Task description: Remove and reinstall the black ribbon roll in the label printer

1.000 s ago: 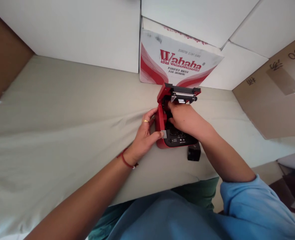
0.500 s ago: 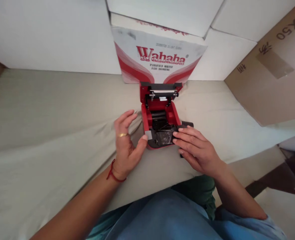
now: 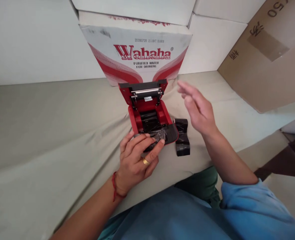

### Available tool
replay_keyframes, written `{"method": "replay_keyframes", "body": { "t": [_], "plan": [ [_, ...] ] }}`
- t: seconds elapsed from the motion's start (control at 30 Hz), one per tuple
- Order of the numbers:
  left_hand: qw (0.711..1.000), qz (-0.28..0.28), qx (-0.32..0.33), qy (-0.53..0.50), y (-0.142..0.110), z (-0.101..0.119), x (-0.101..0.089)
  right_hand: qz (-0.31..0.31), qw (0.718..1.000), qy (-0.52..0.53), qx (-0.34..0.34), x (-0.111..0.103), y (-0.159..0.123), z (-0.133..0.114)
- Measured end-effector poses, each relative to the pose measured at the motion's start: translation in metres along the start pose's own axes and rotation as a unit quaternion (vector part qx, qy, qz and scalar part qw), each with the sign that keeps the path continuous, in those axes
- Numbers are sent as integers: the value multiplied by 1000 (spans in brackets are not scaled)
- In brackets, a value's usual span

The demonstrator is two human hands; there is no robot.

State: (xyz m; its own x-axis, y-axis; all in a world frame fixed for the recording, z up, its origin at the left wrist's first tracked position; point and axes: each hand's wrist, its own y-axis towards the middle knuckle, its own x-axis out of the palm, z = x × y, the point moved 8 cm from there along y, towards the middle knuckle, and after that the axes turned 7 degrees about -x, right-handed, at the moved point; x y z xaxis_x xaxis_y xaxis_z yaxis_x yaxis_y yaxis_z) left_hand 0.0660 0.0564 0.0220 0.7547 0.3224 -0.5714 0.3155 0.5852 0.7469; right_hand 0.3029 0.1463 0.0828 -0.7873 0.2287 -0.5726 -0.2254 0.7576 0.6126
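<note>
A small red and black printer [image 3: 134, 118] sits on the cloth with its lid [image 3: 125, 95] tilted up. Black shiny film [image 3: 149, 121] lies inside it and runs forward over the front edge. My left hand [image 3: 137, 156] is at that front edge, its bent fingers pressed on the film; it partly hides the printer's left front corner. My right hand [image 3: 198, 108] is raised in the air to the right of the printer, slightly blurred, thumb apart from the fingers, holding nothing. Below it, a loose strip of black film [image 3: 182, 143] lies beside the printer.
Behind the printer stands a white and red Wahaba-style water carton marked Wahaha [image 3: 142, 53], among white boxes [image 3: 32, 43]. A brown cardboard box [image 3: 259, 76] stands at the right. A pale wrinkled cloth [image 3: 50, 133] covers the surface, whose near edge runs along my lap.
My left hand has moved from the printer's left side onto the film at its front. My right hand has left the printer's front right and risen up and away. The view has shifted.
</note>
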Motion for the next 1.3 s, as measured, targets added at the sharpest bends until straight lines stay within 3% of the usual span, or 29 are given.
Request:
{"method": "replay_keyframes", "body": {
  "t": [0.13, 0.23, 0.43, 0.63, 0.73, 0.83, 0.97, 1.17, 1.3],
  "plan": [
    [1000, -4, 8, -3, -3, -2, 1, -19, 995, 56, 84, 24, 45, 38],
    [1000, -8, 9, -2, -3, -2, 1, -44, 991, 104, 72, 40, 55, 31],
    [1000, -7, -5, -1, -3, 0, -1, 4, 990, 138, 15, 26, 10, -1],
    [1000, -10, -1, 2, -7, 0, -2, -50, 994, 83, -41, 30, -36, -7],
    [999, 18, -6, -33, -8, -8, -9, -49, 994, 76, -59, 36, -42, -5],
    [995, 39, -52, -76, -4, -29, -19, -18, 994, 89, -55, 39, -42, -4],
    [982, -28, -136, -127, 3, -60, -15, 28, 993, 107, -50, 39, -45, -5],
    [977, -1, -155, -148, 7, -70, -15, -32, 993, 92, -61, 39, -50, -14],
    [961, -26, -199, -190, 2, -76, -9, -93, 982, 64, -150, 43, -57, -37]
  ]
}}
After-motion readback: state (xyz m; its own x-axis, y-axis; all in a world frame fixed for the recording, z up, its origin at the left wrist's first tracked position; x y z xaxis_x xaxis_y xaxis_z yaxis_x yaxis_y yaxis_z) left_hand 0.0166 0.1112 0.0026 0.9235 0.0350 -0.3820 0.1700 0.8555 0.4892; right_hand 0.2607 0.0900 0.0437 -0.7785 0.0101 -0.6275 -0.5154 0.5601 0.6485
